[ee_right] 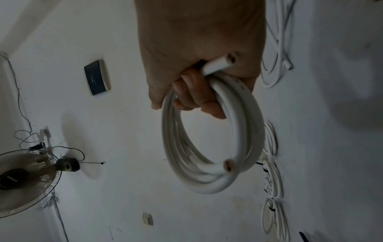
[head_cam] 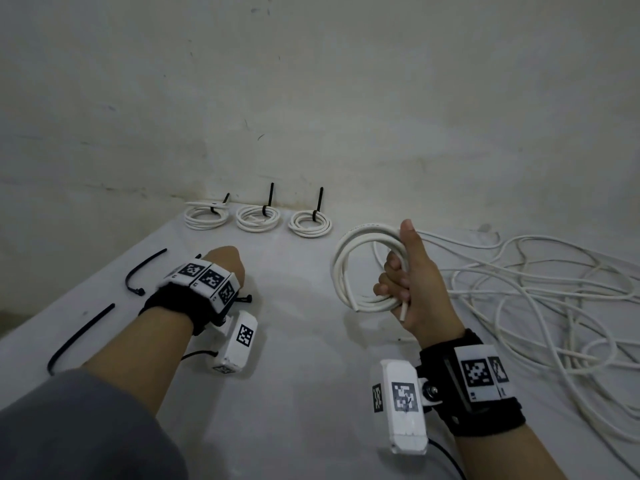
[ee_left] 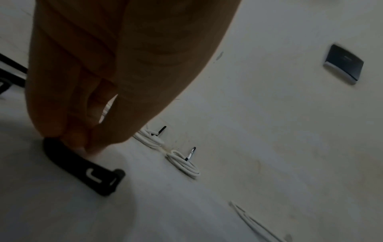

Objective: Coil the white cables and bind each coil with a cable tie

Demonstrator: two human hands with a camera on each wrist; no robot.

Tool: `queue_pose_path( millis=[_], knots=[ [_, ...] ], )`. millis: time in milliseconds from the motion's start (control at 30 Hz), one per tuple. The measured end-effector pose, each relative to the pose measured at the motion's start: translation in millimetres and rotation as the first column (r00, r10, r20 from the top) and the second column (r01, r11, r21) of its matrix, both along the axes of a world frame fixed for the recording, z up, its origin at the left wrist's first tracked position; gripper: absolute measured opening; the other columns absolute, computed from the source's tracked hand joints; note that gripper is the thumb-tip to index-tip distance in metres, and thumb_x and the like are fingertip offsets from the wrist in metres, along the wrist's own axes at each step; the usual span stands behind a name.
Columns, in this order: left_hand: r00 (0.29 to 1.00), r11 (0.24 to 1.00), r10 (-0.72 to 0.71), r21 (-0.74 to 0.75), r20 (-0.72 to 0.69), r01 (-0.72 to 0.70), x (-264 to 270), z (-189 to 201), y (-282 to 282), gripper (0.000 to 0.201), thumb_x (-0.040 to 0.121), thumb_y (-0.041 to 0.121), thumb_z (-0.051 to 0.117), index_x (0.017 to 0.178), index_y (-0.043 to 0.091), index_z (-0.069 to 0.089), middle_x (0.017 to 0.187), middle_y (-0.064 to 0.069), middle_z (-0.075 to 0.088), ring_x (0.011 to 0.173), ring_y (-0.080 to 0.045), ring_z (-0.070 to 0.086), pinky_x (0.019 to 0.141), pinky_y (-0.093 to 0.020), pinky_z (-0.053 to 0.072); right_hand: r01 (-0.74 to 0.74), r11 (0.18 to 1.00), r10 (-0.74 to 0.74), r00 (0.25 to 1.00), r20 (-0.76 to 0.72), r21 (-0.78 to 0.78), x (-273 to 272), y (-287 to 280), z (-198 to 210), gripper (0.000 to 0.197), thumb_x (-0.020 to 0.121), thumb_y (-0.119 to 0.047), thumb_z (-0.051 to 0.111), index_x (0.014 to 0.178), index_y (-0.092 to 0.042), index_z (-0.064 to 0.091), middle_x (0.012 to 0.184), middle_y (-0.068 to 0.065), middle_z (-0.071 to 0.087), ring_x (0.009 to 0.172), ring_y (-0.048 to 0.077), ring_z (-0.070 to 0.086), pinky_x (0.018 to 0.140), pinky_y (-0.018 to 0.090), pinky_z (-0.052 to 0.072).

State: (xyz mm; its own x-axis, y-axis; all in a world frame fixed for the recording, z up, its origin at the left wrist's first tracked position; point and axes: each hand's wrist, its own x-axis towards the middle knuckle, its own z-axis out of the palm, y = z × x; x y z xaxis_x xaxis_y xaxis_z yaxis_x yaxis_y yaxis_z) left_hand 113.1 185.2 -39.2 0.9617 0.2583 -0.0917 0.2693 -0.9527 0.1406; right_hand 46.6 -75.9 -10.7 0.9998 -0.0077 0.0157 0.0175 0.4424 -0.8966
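- White tabletop (head_cam: 301,393) against a stained white wall (head_cam: 346,98); a dark wall panel (ee_right: 97,77) and a fan (ee_right: 27,178) sit at the left of the right wrist view.
- Right hand (head_cam: 420,282) at centre right of the head view: fingers curled round a white coil (head_cam: 349,268), thumb up along its top. Coil is lifted off the surface, both cut ends visible in the wrist view.
- Left hand (head_cam: 227,263) at centre left, palm down on the tabletop, fingertips (ee_left: 72,139) pinching a black cable tie (ee_left: 82,168) that lies flat.
- Two spare ties (head_cam: 145,271) lie at the left edge of the head view.
- Three bound coils (head_cam: 258,218) in a row along the wall, upper centre, each with a black tie tail sticking up.
- Loose cable tangle (head_cam: 540,292) spread across the right side.
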Motion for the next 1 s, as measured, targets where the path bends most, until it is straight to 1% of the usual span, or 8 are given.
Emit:
queue_pose_path(
  millis=[100, 200, 467, 567, 633, 767, 833, 1000],
  knots=[
    [1.0, 0.999, 0.024, 0.031, -0.02, -0.023, 1, 3, 1, 0.032, 0.088, 0.01, 0.062, 0.117, 0.0, 0.054, 0.1, -0.009, 0.057, 0.1, -0.027, 0.055, 0.089, -0.031, 0.046, 0.008, 1.0, -0.008, 1.0, -0.009, -0.008, 1, 0, 0, 0.051, 0.068, -0.06, 0.059, 0.054, -0.014, 0.044, 0.037, -0.004, 0.025, 0.028, 0.008, 0.021, 0.039, 0.019, 0.031],
    [0.993, 0.995, 0.077, 0.072, -0.087, -0.071, 2, 2, 3, 0.042, 0.087, 0.022, 0.067, 0.12, 0.003, 0.05, 0.129, -0.016, 0.047, 0.118, -0.03, 0.049, 0.094, -0.033, 0.044, 0.004, 1.0, -0.004, 1.0, -0.005, -0.006, 0, -1, 0, 0.051, 0.066, -0.06, 0.06, 0.055, -0.014, 0.043, 0.037, -0.004, 0.025, 0.028, 0.008, 0.021, 0.039, 0.019, 0.031],
    [0.999, 0.994, 0.039, -0.1, 0.016, -0.037, 4, -5, 11, 0.02, 0.085, 0.015, 0.066, 0.074, 0.006, 0.053, 0.11, -0.019, 0.065, 0.101, -0.032, 0.061, 0.08, -0.032, 0.046, 0.009, 0.999, -0.009, 1.0, -0.009, -0.039, 0, 0, -1, 0.052, 0.067, -0.06, 0.06, 0.056, -0.013, 0.042, 0.037, -0.004, 0.024, 0.03, 0.008, 0.02, 0.045, 0.023, 0.029],
    [0.996, 0.976, 0.081, -0.207, 0.031, -0.073, 7, -5, 12, 0.032, 0.079, 0.005, 0.071, 0.107, -0.002, 0.055, 0.117, -0.018, 0.058, 0.106, -0.033, 0.059, 0.087, -0.036, 0.049, 0.004, 0.999, -0.005, 1.0, -0.01, -0.044, 0, 1, -3, 0.051, 0.066, -0.06, 0.06, 0.056, -0.013, 0.042, 0.037, -0.005, 0.024, 0.03, 0.008, 0.02, 0.047, 0.024, 0.028],
    [0.994, 0.946, 0.093, -0.317, 0.052, -0.072, 10, -7, 14, 0.034, 0.078, -0.001, 0.069, 0.11, -0.006, 0.058, 0.114, -0.02, 0.061, 0.1, -0.034, 0.063, 0.088, -0.04, 0.053, 0.005, 0.999, -0.006, 1.0, -0.013, -0.046, 0, 1, -3, 0.051, 0.066, -0.06, 0.06, 0.056, -0.013, 0.042, 0.037, -0.004, 0.025, 0.03, 0.008, 0.02, 0.046, 0.023, 0.029],
    [0.99, 0.818, 0.091, -0.576, 0.106, -0.013, 5, 1, 3, 0.006, 0.082, 0.0, 0.067, 0.086, -0.005, 0.068, 0.091, -0.019, 0.07, 0.081, -0.029, 0.07, 0.081, -0.041, 0.057, 0.019, 0.999, -0.019, 1.0, -0.014, -0.028, 1, 0, -4, 0.05, 0.068, -0.059, 0.06, 0.054, -0.013, 0.043, 0.038, -0.004, 0.025, 0.03, 0.008, 0.021, 0.042, 0.021, 0.032],
    [0.986, 0.679, 0.123, -0.734, 0.114, 0.0, 0, 9, -5, 0.007, 0.087, 0.0, 0.063, 0.081, -0.004, 0.065, 0.083, -0.021, 0.068, 0.062, -0.025, 0.07, 0.066, -0.034, 0.06, 0.034, 0.999, -0.034, 0.999, -0.019, -0.017, 1, -1, -5, 0.05, 0.068, -0.059, 0.06, 0.054, -0.013, 0.044, 0.038, -0.004, 0.025, 0.03, 0.008, 0.021, 0.041, 0.02, 0.033],
    [0.977, 0.425, 0.082, -0.893, 0.198, 0.145, -24, 31, -32, 0.01, 0.092, -0.004, 0.053, 0.09, -0.003, 0.063, 0.074, -0.016, 0.063, 0.049, -0.012, 0.066, 0.055, -0.02, 0.057, 0.11, 0.994, -0.109, 0.992, -0.055, 0.015, 6, -5, -8, 0.053, 0.077, -0.059, 0.059, 0.058, -0.012, 0.047, 0.036, -0.004, 0.026, 0.029, 0.008, 0.022, 0.038, 0.019, 0.035]
  ],
)
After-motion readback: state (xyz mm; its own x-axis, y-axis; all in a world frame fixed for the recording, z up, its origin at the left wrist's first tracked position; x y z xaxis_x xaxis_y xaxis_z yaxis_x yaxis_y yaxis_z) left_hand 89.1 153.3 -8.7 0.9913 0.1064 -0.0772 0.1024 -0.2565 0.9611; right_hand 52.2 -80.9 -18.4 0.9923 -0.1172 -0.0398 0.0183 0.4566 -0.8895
